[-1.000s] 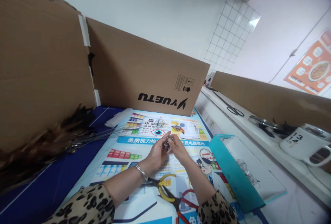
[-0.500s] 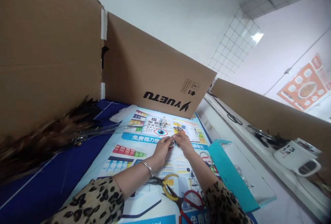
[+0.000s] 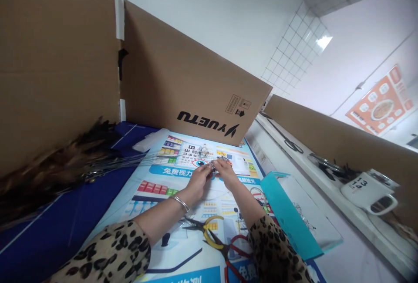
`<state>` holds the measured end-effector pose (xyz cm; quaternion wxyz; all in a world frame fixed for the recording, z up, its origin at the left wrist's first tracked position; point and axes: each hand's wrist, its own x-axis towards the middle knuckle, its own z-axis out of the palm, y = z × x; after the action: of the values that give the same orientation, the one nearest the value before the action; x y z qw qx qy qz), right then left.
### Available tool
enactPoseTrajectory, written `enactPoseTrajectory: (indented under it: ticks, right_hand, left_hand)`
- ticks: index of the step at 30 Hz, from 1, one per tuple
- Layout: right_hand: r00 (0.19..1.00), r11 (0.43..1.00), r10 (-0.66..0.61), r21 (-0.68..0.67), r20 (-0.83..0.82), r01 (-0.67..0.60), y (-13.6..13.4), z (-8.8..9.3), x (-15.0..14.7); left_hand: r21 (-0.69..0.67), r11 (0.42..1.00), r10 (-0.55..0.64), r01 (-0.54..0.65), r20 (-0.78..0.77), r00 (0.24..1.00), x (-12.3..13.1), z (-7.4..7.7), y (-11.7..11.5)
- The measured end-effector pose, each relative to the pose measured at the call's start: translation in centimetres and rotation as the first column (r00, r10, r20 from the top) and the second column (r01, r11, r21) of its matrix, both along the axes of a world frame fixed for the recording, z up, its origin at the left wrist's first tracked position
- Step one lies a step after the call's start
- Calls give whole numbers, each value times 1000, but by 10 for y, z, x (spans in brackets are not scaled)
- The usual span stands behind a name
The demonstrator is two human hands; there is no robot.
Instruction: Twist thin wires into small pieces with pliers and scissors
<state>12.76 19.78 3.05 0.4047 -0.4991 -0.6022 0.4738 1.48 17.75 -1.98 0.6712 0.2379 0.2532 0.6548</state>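
Both hands meet over the printed sheet. My left hand (image 3: 200, 181) and my right hand (image 3: 226, 173) pinch a small silvery metal piece (image 3: 213, 168) between their fingertips; its exact kind is too small to make out. Just beyond the fingers lies a silver wire ornament (image 3: 204, 151). A second small ornament (image 3: 224, 158) with coppery bits sits behind my right hand, partly covered. Below my wrists, yellow-handled pliers (image 3: 213, 244) with dark jaws lie across a red-handled tool (image 3: 235, 250), which my right sleeve partly hides.
Brown feathers on thin wires (image 3: 94, 156) lie on the blue cloth (image 3: 94, 213) at left. A turquoise box (image 3: 290, 217) with wire pieces stands at right. Cardboard panels (image 3: 183, 78) wall the back and left. A white mug (image 3: 369, 193) and scissors (image 3: 292, 146) rest on the right ledge.
The whole view has shifted slightly, so most things appear a little further left and up. My hands stay together on the small metal piece, with fingers slightly repositioned.
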Motion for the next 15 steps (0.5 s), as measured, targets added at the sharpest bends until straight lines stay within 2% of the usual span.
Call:
enactPoseTrajectory:
  ticks: [4, 8, 15]
  right_hand:
    - [992, 994, 92, -53, -91, -97, -3, -5, 7]
    - [982, 989, 117, -73, -147, -128, 4, -15, 11]
    - [992, 997, 79, -18, -100, -81, 49, -15, 5]
  left_hand:
    - [-5, 999, 41, -41, -11, 999, 0, -5, 2]
    - [-24, 997, 68, -69, -53, 996, 0, -11, 6]
    - [-30, 976, 208, -216, -181, 961, -1, -14, 8]
